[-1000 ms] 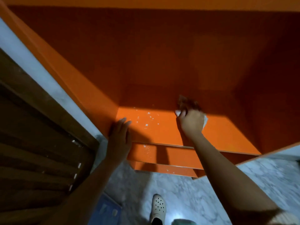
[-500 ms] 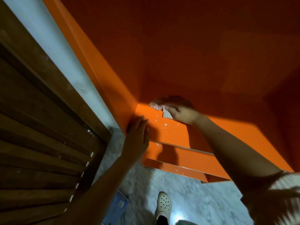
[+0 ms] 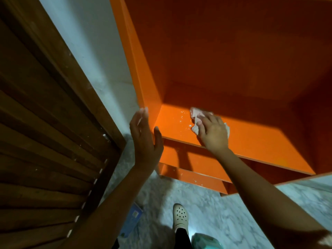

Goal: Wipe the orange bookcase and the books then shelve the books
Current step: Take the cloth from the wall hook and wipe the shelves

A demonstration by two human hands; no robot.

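The bookcase (image 3: pixel 233 60) stands upright against the wall (image 3: pixel 89 42), just right of a slatted wooden door (image 3: pixel 45 123). Its long axis is vertical and its open front faces the person. The lit shelf (image 3: pixel 260 141) runs from the left panel (image 3: pixel 136 69) towards the right, sloping down in the picture.

The right hand (image 3: pixel 214 133) lies on the left part of that shelf, near its front edge. Its fingers are bent over a bunched pale cloth (image 3: pixel 195 114), which they press onto the board. The cloth pokes out past the fingertips and again at the far side of the hand. White specks (image 3: pixel 181 119) dot the shelf just left of the cloth.

The left hand (image 3: pixel 143 141) is spread, fingers straight and holding nothing. It lies flat along the panel's front edge, with the thumb at the shelf's front corner.

The frame cuts off the bookcase's top. Its back and right side sit in deep shade, so little detail shows there. Two lower shelves (image 3: pixel 190 159) peek out beneath, partly hidden by the right forearm. On the marble floor (image 3: pixel 224 212) are a pale perforated shoe (image 3: pixel 180 216) and a blue object (image 3: pixel 133 218), half hidden by the left arm and too blurred to make out.
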